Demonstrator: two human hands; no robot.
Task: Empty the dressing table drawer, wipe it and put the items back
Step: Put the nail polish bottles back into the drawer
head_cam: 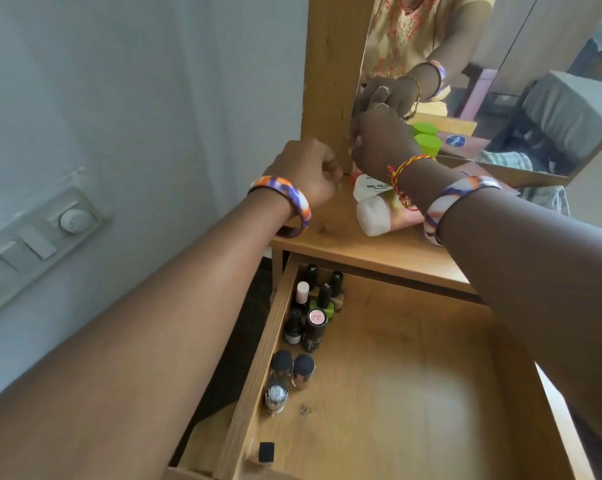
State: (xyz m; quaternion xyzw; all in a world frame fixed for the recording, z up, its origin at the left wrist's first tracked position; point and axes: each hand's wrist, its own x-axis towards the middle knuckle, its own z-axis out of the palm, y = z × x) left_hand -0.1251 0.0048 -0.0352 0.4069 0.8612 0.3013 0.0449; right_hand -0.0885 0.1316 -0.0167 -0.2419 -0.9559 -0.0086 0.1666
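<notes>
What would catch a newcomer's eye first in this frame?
Two arms with bright bangles reach to the tabletop, the left hand and right hand meeting by the mirror above lying bottles. Below, the open drawer shows mostly bare wood, with nail polish bottles along its left wall.

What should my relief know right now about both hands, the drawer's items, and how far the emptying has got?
Left hand: curled over the tabletop by the mirror frame; whether it holds anything is hidden.
Right hand: at the mirror's base; its fingers are hidden.
Done: white nail polish remover bottle, pink bottle and green-capped container are on the tabletop.
Left: the open drawer holds nail polish bottles and small jars along its left side. Remove them, wipe, refill.
</notes>
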